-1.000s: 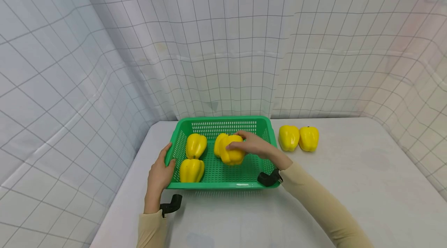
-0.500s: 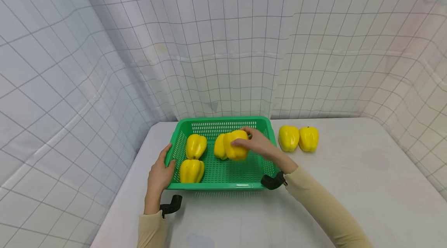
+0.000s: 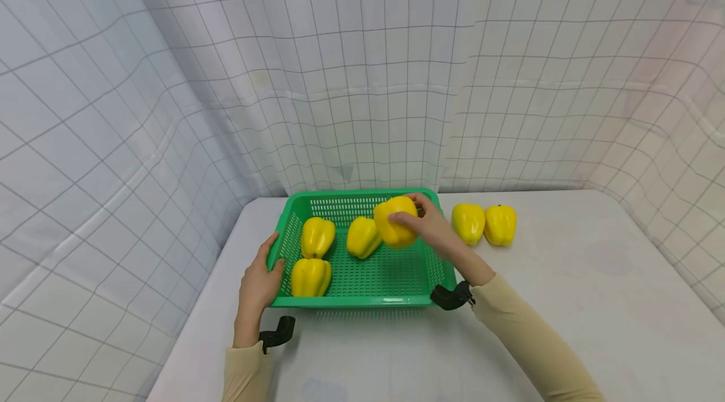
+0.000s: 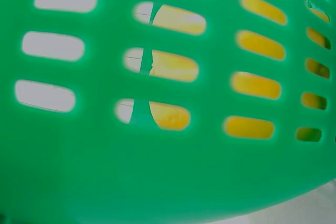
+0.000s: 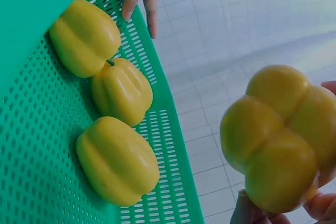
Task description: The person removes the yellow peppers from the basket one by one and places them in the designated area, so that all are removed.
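Observation:
A green plastic basket (image 3: 362,301) stands on the table, and my left hand (image 3: 260,282) grips its left rim, thumb inside and fingers outside. My right hand (image 3: 433,226) holds a yellow bell pepper (image 3: 395,223) above the basket's right half, thumb on the near side. In the right wrist view this held pepper (image 5: 278,135) shows its lobed end. Inside the basket lie three more: a back-left pepper (image 3: 318,237), a front-left pepper (image 3: 311,277) and a middle pepper (image 3: 363,237). Only the basket's slotted wall (image 4: 157,171) fills the left wrist view, with yellow behind the slots.
Right of the basket, two yellow bell peppers sit side by side on the white table (image 3: 566,276): a nearer one (image 3: 468,224) and one farther right (image 3: 501,224). A white gridded curtain (image 3: 362,75) hangs behind and along both sides.
My right hand has lifted its pepper up and to the right, away from the middle pepper, which now shows more fully. The left hand and basket have stayed in place.

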{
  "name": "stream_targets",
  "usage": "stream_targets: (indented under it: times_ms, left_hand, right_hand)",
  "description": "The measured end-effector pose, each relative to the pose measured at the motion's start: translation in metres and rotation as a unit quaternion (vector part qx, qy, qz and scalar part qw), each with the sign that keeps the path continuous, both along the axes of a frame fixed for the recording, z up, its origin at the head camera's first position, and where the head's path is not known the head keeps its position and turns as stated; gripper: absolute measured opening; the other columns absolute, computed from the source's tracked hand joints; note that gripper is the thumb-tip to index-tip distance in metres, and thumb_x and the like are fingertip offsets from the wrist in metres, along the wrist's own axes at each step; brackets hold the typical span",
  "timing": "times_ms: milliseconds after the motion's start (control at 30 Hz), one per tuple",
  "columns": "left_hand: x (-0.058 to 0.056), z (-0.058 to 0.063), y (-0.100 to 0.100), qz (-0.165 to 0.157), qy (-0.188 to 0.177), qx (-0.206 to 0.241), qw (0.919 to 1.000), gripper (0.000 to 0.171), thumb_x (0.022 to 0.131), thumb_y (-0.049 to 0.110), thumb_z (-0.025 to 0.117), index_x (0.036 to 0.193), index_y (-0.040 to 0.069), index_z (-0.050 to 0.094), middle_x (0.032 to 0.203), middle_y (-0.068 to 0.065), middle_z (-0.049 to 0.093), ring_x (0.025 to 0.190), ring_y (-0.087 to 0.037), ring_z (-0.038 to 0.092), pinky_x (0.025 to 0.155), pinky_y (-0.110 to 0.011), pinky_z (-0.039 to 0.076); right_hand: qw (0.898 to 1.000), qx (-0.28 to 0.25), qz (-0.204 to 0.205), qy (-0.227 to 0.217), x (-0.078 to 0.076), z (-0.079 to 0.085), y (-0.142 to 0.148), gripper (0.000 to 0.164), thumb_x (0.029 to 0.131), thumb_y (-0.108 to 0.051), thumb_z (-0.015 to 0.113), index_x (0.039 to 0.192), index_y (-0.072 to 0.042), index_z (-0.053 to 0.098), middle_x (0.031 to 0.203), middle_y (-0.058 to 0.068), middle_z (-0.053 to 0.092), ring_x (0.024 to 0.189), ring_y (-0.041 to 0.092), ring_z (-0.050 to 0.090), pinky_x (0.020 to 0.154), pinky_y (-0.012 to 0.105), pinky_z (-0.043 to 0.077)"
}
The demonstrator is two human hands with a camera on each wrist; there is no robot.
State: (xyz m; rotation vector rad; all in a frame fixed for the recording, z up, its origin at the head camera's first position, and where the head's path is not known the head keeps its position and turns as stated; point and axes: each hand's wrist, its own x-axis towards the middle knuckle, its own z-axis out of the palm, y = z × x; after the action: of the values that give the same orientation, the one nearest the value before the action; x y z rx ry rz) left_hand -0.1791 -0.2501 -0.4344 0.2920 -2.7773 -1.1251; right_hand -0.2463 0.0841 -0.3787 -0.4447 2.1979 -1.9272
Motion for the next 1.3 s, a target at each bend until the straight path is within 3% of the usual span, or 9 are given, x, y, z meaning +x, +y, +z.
stream_targets:
  times_ms: [167,700,1300]
  left_hand:
    - [0.0,0.0,0.0,-0.001,-0.001,0.002,1.0,0.056,0.098,0.018,0.048,0.151,0.02,0.028,0.12,-0.029,0.055,0.064,-0.026,0.05,0.052,-0.034,0.036]
    - [-0.001,0.001,0.0,-0.003,-0.001,0.002,1.0,0.057,0.098,0.019,0.047,0.151,0.02,0.027,0.124,-0.029,0.053,0.064,-0.027,0.05,0.053,-0.034,0.036]
    - [-0.001,-0.001,-0.001,-0.003,-0.004,0.002,1.0,0.056,0.099,0.019,0.047,0.151,0.021,0.026,0.125,-0.029,0.052,0.065,-0.027,0.05,0.053,-0.034,0.036]
  right_hand:
    - [0.999,-0.011,-0.044,0.01,0.0,-0.001,0.004,0.052,0.087,-0.027,0.067,0.129,-0.006,0.045,0.116,0.016,0.047,0.092,0.026,0.055,0.074,0.033,0.05]
    - [0.991,-0.06,-0.117,0.028,0.001,-0.001,0.02,0.052,0.086,-0.023,0.067,0.129,-0.004,0.045,0.115,0.014,0.045,0.094,0.025,0.05,0.074,0.03,0.05]
    - [0.977,-0.049,-0.202,0.039,0.003,-0.011,0.044,0.057,0.087,-0.028,0.067,0.134,-0.008,0.042,0.114,0.011,0.045,0.096,0.023,0.044,0.075,0.029,0.046]
